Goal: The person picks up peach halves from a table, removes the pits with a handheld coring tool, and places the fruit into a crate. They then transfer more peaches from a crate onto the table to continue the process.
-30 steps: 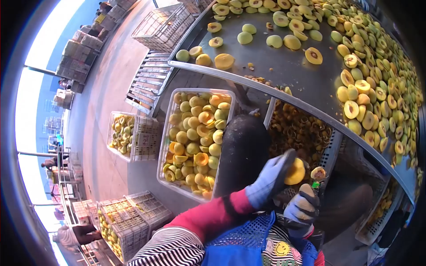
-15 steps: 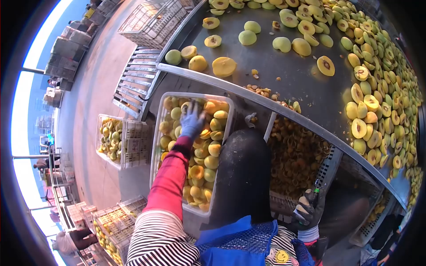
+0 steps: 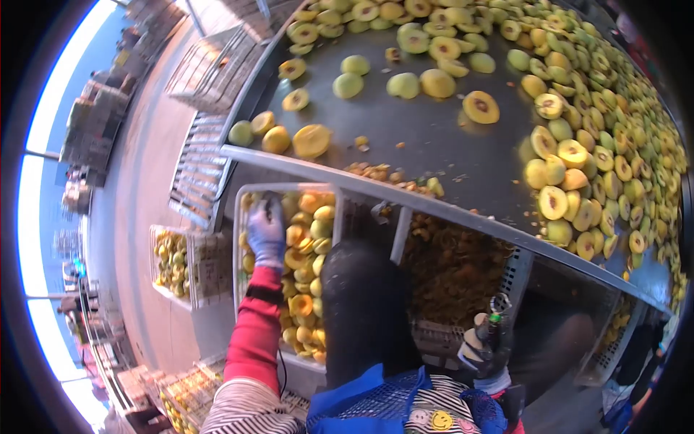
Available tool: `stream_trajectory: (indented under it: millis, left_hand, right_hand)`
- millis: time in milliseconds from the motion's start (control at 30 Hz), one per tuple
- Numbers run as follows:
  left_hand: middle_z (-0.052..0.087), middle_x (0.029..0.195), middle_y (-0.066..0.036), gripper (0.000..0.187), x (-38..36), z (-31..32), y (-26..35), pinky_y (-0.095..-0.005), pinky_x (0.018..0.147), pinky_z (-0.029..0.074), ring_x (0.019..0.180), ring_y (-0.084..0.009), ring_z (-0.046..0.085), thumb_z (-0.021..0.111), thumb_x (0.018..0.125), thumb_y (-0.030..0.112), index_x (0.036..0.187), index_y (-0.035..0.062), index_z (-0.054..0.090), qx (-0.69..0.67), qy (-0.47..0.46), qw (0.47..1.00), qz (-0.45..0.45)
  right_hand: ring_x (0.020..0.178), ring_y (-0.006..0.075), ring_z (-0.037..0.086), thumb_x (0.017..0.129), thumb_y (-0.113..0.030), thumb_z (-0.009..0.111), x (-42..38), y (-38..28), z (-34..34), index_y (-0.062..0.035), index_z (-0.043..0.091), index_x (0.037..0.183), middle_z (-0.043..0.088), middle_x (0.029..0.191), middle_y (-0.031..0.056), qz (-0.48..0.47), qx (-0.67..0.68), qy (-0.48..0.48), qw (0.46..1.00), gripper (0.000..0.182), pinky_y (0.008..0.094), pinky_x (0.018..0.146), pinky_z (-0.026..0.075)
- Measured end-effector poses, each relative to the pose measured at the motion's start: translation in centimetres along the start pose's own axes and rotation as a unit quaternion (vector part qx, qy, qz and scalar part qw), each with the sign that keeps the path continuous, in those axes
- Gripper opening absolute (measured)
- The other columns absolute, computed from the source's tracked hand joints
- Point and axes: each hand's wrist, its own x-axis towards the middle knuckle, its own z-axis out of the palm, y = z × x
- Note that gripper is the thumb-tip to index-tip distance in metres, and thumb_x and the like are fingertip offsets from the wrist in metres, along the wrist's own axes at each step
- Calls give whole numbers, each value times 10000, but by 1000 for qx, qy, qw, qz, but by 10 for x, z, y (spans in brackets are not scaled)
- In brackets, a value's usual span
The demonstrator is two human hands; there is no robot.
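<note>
My left hand (image 3: 266, 230), in a pale purple glove with darkened fingers, is at the far left corner of a light plastic crate (image 3: 241, 242). Whole-looking and halved yellow peaches (image 3: 300, 267) fill this crate, and the hand is over them. The fingers point away and blur into the dark corner, so their grip does not show clearly. Low at the right, my right hand (image 3: 483, 351), in a black glove with pale fingertips, is closed around a small pitting tool (image 3: 497, 307). The tool has a green band and a metal loop at its end.
A metal-edged worktable (image 3: 347, 177) holds a large heap of halved peaches (image 3: 571, 155) to the right. Under it, a crate (image 3: 441, 325) contains brownish scraps. More peaches fill a crate (image 3: 206, 267) at the left. A slatted metal rack (image 3: 199, 163) stands beside the table.
My left hand has moved from the peaches in the crate's middle to its far left corner. The tool's loop in my right hand now shows more. The whole view has shifted.
</note>
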Motion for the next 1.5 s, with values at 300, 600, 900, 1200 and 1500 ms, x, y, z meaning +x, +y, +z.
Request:
stream_trajectory:
  millis: [300, 600, 900, 1200, 1500]
  left_hand:
    - [649, 971, -143, 496, 70, 59, 339, -393, 743, 510, 886, -313, 641, 588, 835, 478, 1146, 92, 590, 9, -199, 929, 312]
    - [626, 868, -171, 390, 41, 124, 379, -395, 715, 492, 808, -340, 616, 733, 724, 319, 928, 37, 558, -152, -330, 879, 310]
    - [614, 940, -54, 334, -132, 0, 320, -249, 799, 460, 884, -105, 562, 537, 939, 297, 1056, -8, 605, -494, -368, 786, 49]
    - [635, 942, -61, 320, -177, -11, 288, -252, 776, 470, 861, -120, 584, 557, 936, 304, 1015, 3, 632, -472, -354, 806, -53]
    - [650, 936, -71, 253, -197, -20, 288, -256, 761, 479, 872, -123, 606, 578, 916, 231, 1013, 5, 639, -500, -300, 812, -38]
  right_hand:
    - [397, 75, 339, 951, -484, 422, 12, -5, -17, -71, 611, 924, 464, 601, -9, 72, -62, 179, 979, 455, 218, 355, 282]
    - [382, 87, 381, 945, -446, 479, -4, -30, -5, -43, 573, 959, 470, 549, -5, -38, -137, 271, 952, 415, 236, 363, 307]
    - [743, 293, 634, 901, -173, 559, 13, -27, 57, 60, 526, 1123, 622, 816, 181, -300, -613, 145, 716, 323, 342, 660, 487]
    - [773, 335, 649, 909, -163, 523, -12, 20, 35, 70, 505, 1132, 634, 860, 219, -335, -798, 104, 490, 323, 368, 673, 494]
    - [892, 112, 575, 988, -153, 434, -24, 36, 38, 25, 452, 1247, 570, 1067, 75, -222, -529, 133, 808, 315, 235, 781, 484]
